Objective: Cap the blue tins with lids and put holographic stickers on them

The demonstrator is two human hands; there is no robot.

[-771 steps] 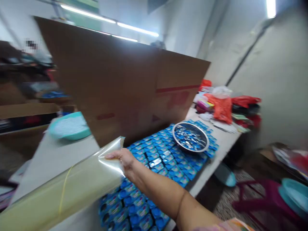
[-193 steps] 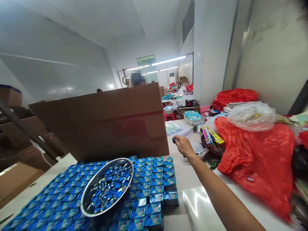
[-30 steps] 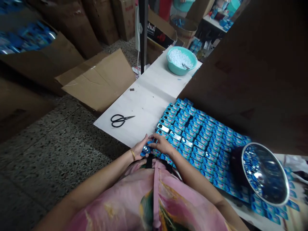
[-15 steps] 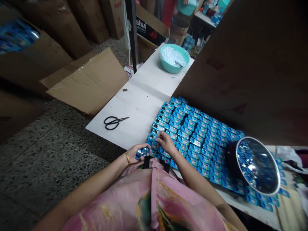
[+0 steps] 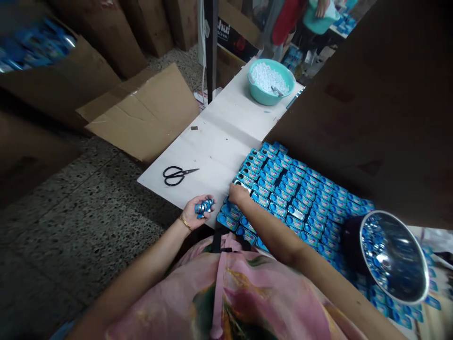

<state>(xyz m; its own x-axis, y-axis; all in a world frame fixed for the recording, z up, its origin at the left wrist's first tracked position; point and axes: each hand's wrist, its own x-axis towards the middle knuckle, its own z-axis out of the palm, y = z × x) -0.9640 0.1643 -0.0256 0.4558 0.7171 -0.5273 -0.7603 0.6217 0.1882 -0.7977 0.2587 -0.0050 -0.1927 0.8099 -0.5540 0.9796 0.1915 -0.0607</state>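
My left hand [image 5: 197,212] is cupped palm up just off the table's near edge, holding a small pile of round blue-and-silver metal pieces [image 5: 204,207]. Over the left edge of the rows of small blue printed boxes [image 5: 279,193], my right hand [image 5: 239,194] is closed with its fingertips pressed together and pointing down. Whatever those fingertips hold or touch is hidden. Several boxes in the leftmost columns show a dark round spot, while many others have a blue round piece there.
A steel bowl [image 5: 403,255] of similar shiny pieces stands tilted on the boxes at right. Black scissors [image 5: 177,174] lie on the white table [image 5: 205,156]. Farther back sits a turquoise basin [image 5: 265,97] of white bits. An open carton [image 5: 148,113] is at left; a cardboard wall [image 5: 354,123] borders the boxes.
My right hand has moved up along the left column of boxes, and its fingers now point down. My left hand has shifted slightly left and opened out more around the pieces. The view has turned slightly.
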